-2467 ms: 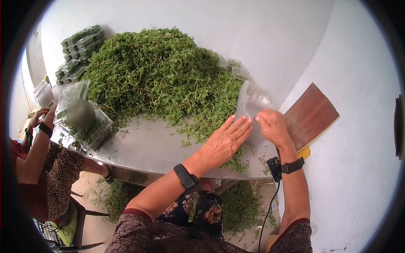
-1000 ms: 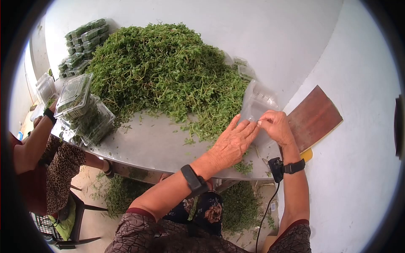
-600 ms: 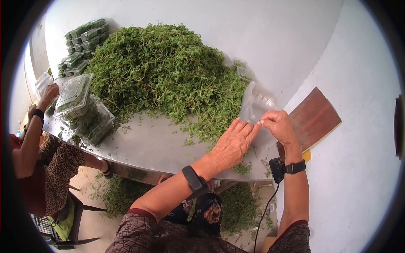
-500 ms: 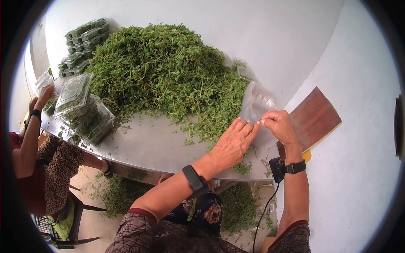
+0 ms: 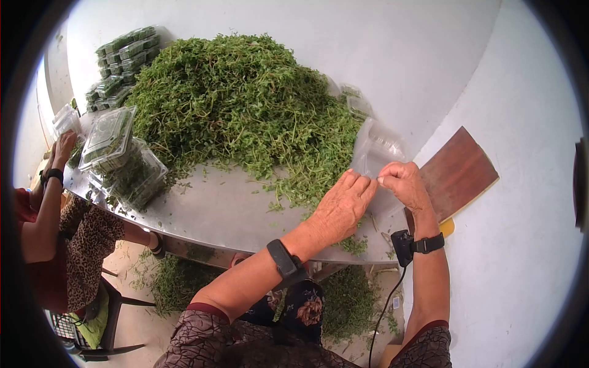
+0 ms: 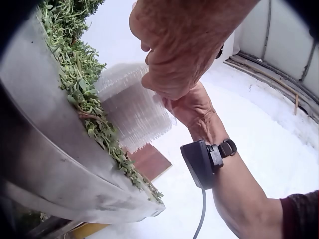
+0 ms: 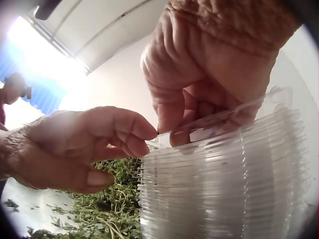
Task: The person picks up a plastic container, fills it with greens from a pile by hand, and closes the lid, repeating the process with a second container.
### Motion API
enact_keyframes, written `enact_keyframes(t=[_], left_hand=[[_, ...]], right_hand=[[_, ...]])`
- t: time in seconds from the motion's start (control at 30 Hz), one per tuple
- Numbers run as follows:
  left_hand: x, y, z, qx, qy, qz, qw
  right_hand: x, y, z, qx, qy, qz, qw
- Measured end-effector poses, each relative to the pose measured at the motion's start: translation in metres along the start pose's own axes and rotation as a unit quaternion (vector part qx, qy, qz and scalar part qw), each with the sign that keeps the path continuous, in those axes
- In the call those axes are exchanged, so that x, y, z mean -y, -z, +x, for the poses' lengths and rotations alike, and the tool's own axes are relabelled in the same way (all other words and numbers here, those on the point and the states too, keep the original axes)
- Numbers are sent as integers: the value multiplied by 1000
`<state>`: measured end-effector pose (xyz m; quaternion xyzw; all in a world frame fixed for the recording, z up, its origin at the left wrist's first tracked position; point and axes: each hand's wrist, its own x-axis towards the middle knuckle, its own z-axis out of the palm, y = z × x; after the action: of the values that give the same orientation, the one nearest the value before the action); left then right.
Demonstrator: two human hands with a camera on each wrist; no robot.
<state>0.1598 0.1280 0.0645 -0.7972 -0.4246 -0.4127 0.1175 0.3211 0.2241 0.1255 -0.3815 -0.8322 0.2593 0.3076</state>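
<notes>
A tall stack of nested clear plastic clamshell containers (image 7: 224,194) stands at the right end of the metal table. My right hand (image 5: 402,187) pinches the edge of the top container between thumb and fingers. In the right wrist view, my left hand (image 7: 84,149) reaches in from the side, its fingertips right at the corner of that top edge and its thumb apart below. The left wrist view shows the back of the left hand partly covering the right hand (image 6: 194,107), with the stack (image 6: 134,114) behind them.
A big heap of leafy green stems (image 5: 239,104) covers the table's (image 5: 215,214) back. Filled containers (image 5: 126,61) are piled at the far left, with more (image 5: 126,165) nearer. A brown board (image 5: 457,165) leans by the right wall. Another person (image 5: 46,221) sits at left.
Both hands stay at the stack's edge; the left fingers, straighter before, are now slightly more bent. The other person's hands have shifted at the far left. The head view has tilted slightly.
</notes>
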Motion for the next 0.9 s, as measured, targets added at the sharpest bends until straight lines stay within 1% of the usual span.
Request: enact_keyframes(t=[0.07,0.13,0.27,0.37,0.43,0.47,0.53,0.63,0.7,0.73,0.77,0.8,0.83,0.87,0.9], left_hand=[[0,0,0,-4,1,-2,1000],[0,1,-1,-8,2,-4,1000],[2,-1,-2,-11,6,-11,1000],[2,0,-2,-8,9,-14,1000],[4,-3,-4,-5,12,-17,1000],[7,-8,-7,-14,9,-10,1000],[7,-9,-10,-21,7,-4,1000],[7,-8,-11,-26,-4,-25,999],[3,-6,-9,-66,67,-135,986],[2,-4,-8,-67,68,-135,986],[1,-1,-4,-68,121,-166,976],[1,1,-2,-69,174,-196,963],[3,2,0,-68,173,-196,963],[6,4,1,-49,210,-224,950],[7,5,2,-30,246,-251,936]], right_hand=[[-1,0,1,4,3,7,1000],[1,-1,1,12,-24,22,999],[0,-3,2,15,-29,23,999],[-2,-2,3,21,-20,6,1000],[-7,-2,4,23,10,15,1000],[-6,1,4,24,9,14,1000],[-3,7,5,7,-18,57,998],[-2,13,5,12,-32,92,995],[1,13,2,11,-34,89,995],[3,13,3,11,-31,88,996],[2,13,3,13,-30,88,996],[-1,15,3,-1,-18,94,995],[-3,17,3,-16,-6,101,995],[-3,21,4,-17,-6,102,995],[-1,26,5,-42,4,87,995]])
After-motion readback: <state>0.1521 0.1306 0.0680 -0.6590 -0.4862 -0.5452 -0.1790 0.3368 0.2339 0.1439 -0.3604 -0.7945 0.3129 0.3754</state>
